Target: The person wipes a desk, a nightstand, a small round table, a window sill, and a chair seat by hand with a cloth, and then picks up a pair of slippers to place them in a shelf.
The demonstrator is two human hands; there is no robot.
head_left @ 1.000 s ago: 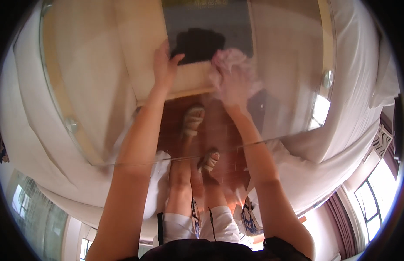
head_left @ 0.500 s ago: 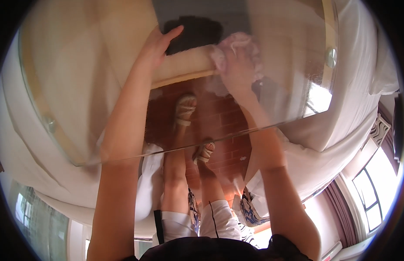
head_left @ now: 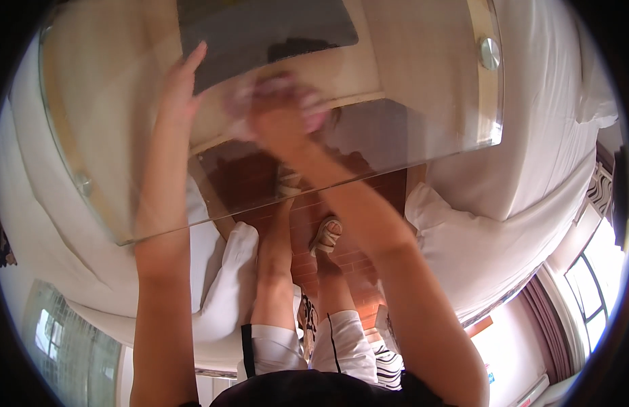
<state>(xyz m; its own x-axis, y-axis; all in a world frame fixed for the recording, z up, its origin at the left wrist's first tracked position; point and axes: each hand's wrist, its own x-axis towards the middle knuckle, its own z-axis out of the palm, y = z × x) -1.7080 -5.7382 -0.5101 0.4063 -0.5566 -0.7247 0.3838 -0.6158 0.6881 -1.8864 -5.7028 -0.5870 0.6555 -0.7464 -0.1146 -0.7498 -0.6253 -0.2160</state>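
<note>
A clear glass tabletop stretches before me over a pale wooden base. My right hand presses a crumpled pink cloth on the glass, near the middle; hand and cloth are smeared by motion. To its left, my left hand rests on the glass with the thumb stretched out and no object in it. Some of its fingers are hard to make out.
White-covered seating curves around the right side, with more white cover on the left. The glass has a sharp front edge and round metal fittings. Below lies a red brick-patterned floor, with my sandalled feet on it.
My right hand has swept the pink cloth leftward and slightly nearer across the glass. My left hand has shifted left too, and the whole view has turned a little.
</note>
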